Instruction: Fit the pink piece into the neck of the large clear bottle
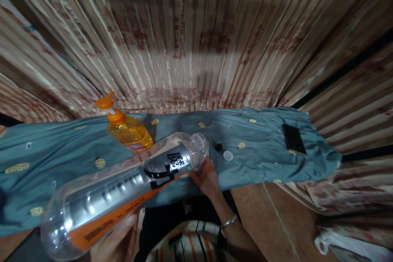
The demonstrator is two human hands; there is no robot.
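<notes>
A large clear plastic bottle with a silver and orange label lies tilted across the front of me, its neck end to the right and farther off. My left hand is closed round its lower body from beneath, partly hidden by it. At the neck, my right hand has its fingers curled against the clear plastic; the fingertips are partly hidden. Just right of the neck, a small black piece and a white round cap lie on the cloth. An orange pump bottle with yellow liquid stands behind the large bottle.
A teal cloth with pineapple prints covers the narrow surface. Toward its right end lies a black phone. Patterned curtains hang behind and at both sides. A white plastic bag is at the lower right by the tiled floor.
</notes>
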